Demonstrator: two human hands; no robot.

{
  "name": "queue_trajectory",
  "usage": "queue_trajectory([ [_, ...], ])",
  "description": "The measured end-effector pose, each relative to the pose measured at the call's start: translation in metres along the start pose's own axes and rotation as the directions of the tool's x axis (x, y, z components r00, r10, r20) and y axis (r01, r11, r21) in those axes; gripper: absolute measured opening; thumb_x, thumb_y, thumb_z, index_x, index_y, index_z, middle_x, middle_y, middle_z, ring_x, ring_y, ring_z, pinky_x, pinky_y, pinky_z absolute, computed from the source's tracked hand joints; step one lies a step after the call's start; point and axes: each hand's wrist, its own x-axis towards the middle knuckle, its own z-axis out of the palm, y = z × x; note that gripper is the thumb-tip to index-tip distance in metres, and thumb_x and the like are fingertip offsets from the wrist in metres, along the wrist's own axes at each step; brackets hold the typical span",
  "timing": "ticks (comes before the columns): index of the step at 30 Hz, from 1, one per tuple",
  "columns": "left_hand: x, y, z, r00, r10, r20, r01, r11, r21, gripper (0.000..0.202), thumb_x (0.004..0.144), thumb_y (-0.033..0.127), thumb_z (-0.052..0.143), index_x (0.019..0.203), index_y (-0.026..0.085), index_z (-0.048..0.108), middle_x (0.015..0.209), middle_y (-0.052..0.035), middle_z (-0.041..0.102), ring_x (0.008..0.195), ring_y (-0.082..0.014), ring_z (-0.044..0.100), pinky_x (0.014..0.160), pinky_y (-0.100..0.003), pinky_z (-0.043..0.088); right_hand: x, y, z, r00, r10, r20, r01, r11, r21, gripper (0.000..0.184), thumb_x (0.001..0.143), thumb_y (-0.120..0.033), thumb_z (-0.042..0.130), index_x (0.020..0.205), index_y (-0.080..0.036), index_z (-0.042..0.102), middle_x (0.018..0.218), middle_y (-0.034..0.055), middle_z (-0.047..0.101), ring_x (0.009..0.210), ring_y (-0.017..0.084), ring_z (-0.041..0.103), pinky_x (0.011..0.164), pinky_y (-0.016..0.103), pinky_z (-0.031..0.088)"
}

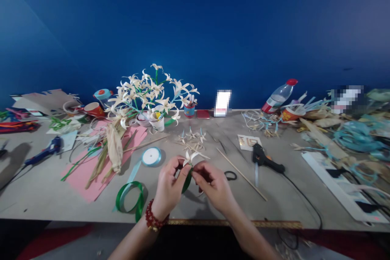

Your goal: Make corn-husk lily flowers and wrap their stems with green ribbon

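- Holding white flower (188, 158) btwn both hands, lower ctr of frame, raised off grey tabletop (73, 208).
- Seen on flower: narrow, pointed petals, creamy white, splayed out; one long & curving off to R, others pointing up & to L.
- Under petals: bit of green at base, mostly hidden by fingertips.
- L hand (170, 187): closed in a pinch, thumb & index on flower's base.
- R hand (213, 183): also pinched closed, thumb vs. fingers at same base; exact contact pt. hidden.
- Hanging btwn hands: dark green strip (187, 183), upper end hidden.
- Worn on L wrist: red bead bracelet (152, 216).
- Just past hands, ctr: loose white petal pieces (193, 142), similar colour, lying on tabletop.
- Farther back, L of ctr: big bunch of white flowers (152, 89) on green stems, w/ same slim, curled petals.
- Lower L of ctr: looped green ribbon (141, 200); above it, blue ribbon spool (151, 157).
- R of hands: black loop (232, 176), thin stick (242, 174) on a slant, then black glue gun (268, 162) w/ cord.
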Motion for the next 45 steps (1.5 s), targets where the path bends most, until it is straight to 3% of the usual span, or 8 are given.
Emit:
queue_trajectory([
  [10,0.001,-0.003,0.001,1.0,-0.015,0.002,0.015,0.997,-0.08,0.013,0.094,0.027,0.054,0.085,0.019,0.059,0.078,0.0004,0.062,0.074,-0.0145,0.057,0.071,-0.024,0.044,0.001,-0.008,-0.002,0.992,-0.126,0.018,0.127,0.979,-0.162,0.013,0.096,-0.029,0.05,0.087,-0.021,0.055,0.071,-0.0011,0.058,0.059,0.013,0.059,0.057,0.023,0.046],
  [16,0.001,-0.006,0.007,0.997,-0.063,-0.053,0.054,0.987,-0.153,0.016,0.093,0.029,0.057,0.081,0.019,0.059,0.075,0.0011,0.061,0.071,-0.0138,0.056,0.07,-0.023,0.045,0.0,-0.004,0.0,0.92,-0.391,-0.036,0.321,0.801,-0.506,0.01,0.095,-0.019,0.049,0.088,-0.021,0.056,0.074,0.0016,0.061,0.066,0.016,0.058,0.063,0.026,0.042],
  [25,-0.004,-0.004,0.009,0.996,0.034,-0.086,-0.036,0.999,-0.014,0.013,0.089,0.023,0.061,0.078,0.019,0.059,0.076,-0.0002,0.062,0.074,-0.015,0.057,0.071,-0.025,0.045,-0.002,0.0,0.004,0.895,-0.443,-0.052,0.31,0.701,-0.642,0.018,0.093,-0.018,0.049,0.077,-0.021,0.056,0.068,0.0006,0.06,0.059,0.015,0.056,0.057,0.025,0.038],
  [29,-0.003,0.0,0.006,0.998,0.005,-0.059,-0.005,1.0,0.001,0.013,0.089,0.024,0.061,0.077,0.019,0.06,0.074,0.0011,0.062,0.07,-0.0141,0.057,0.067,-0.024,0.044,-0.002,-0.002,0.003,0.919,-0.384,-0.089,0.27,0.777,-0.568,0.012,0.092,-0.02,0.051,0.082,-0.02,0.057,0.067,0.0001,0.061,0.059,0.015,0.059,0.059,0.025,0.041],
  [35,0.001,0.005,-0.001,1.0,-0.01,0.0,0.01,1.0,-0.015,0.016,0.09,0.027,0.059,0.076,0.019,0.06,0.073,0.0007,0.062,0.07,-0.0152,0.057,0.068,-0.024,0.044,-0.002,-0.005,-0.001,0.975,-0.215,-0.051,0.193,0.94,-0.282,0.01,0.094,-0.024,0.051,0.087,-0.02,0.058,0.074,0.0009,0.064,0.064,0.015,0.063,0.061,0.023,0.049],
  [40,-0.001,0.002,-0.003,0.999,-0.034,0.034,0.038,0.993,-0.109,0.013,0.09,0.027,0.059,0.082,0.018,0.063,0.079,-0.0026,0.064,0.075,-0.0175,0.059,0.071,-0.026,0.047,-0.001,-0.005,-0.002,0.987,-0.156,-0.028,0.152,0.982,-0.108,0.012,0.094,-0.026,0.051,0.092,-0.019,0.06,0.08,0.0027,0.063,0.069,0.015,0.063,0.063,0.025,0.052],
  [45,-0.004,0.002,-0.005,0.993,-0.098,0.067,0.11,0.973,-0.202,0.015,0.091,0.03,0.059,0.087,0.017,0.064,0.08,-0.0039,0.065,0.074,-0.0174,0.06,0.07,-0.026,0.049,-0.001,-0.006,-0.002,0.994,-0.103,-0.022,0.102,0.994,-0.045,0.012,0.094,-0.027,0.052,0.091,-0.019,0.06,0.08,0.0021,0.062,0.07,0.015,0.061,0.065,0.026,0.051],
])
